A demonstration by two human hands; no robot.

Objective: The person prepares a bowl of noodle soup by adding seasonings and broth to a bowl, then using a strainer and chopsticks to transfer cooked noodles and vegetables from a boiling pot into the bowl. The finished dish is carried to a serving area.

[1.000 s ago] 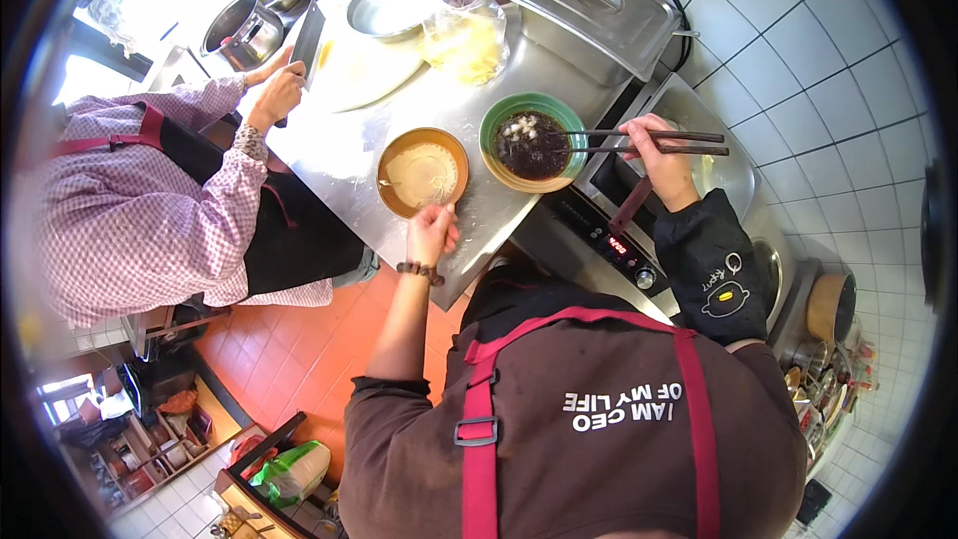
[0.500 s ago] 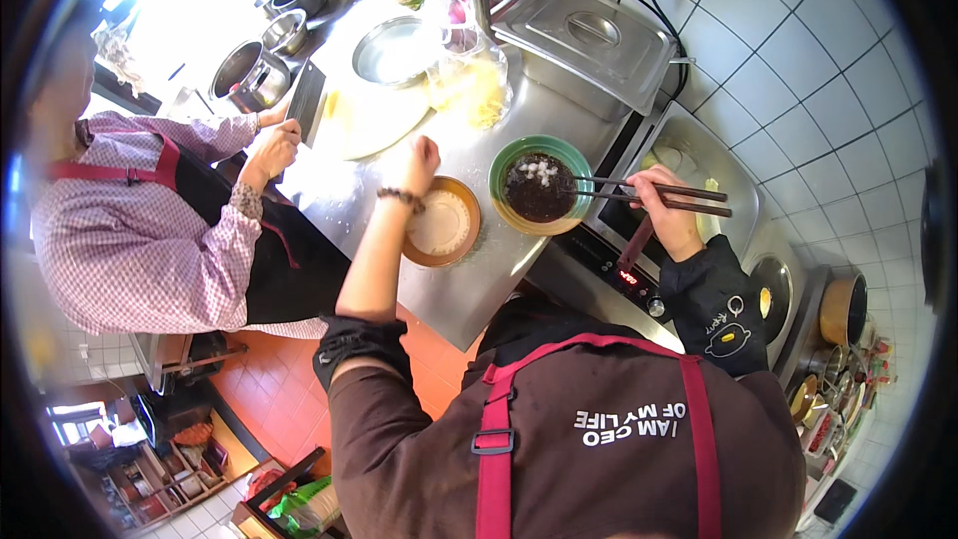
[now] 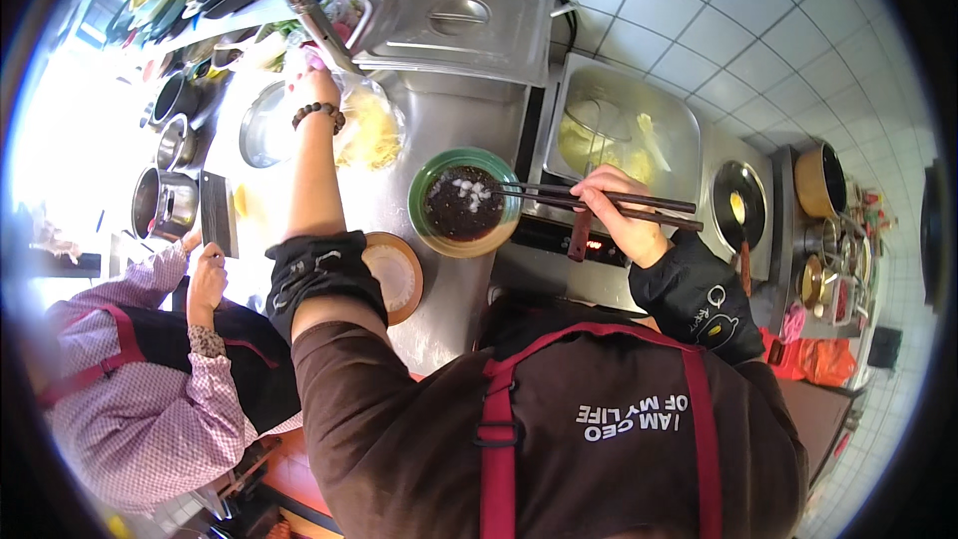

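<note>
My right hand [image 3: 619, 215] grips a pair of dark chopsticks [image 3: 659, 213]. Their tips dip into a green-rimmed bowl [image 3: 419, 180] of dark brown liquid [image 3: 454, 215], where a small heap of white granules [image 3: 475, 187] lies. My left hand [image 3: 315, 90] reaches to the far side of the counter, at something pink beside a clear plastic bag [image 3: 369, 135] with yellow food in it. Glare and the hand's own back hide those fingers. Below my left forearm stands a brown-rimmed bowl [image 3: 407, 309] with a pale, whitish content.
On the left a co-worker holds a broad cleaver [image 3: 218, 215] near pots [image 3: 165, 202]. Behind the bowl sits a lidded steel pan [image 3: 454, 25]. To the right are a steel basin [image 3: 679, 130] with yellowish food and a frying pan [image 3: 736, 215]. A metal post [image 3: 299, 0] rises behind my left hand.
My left hand has moved away from above the brown-rimmed bowl, forward to the pink thing by the plastic bag. The view has swung rightward. My right hand keeps the chopsticks in the green-rimmed bowl.
</note>
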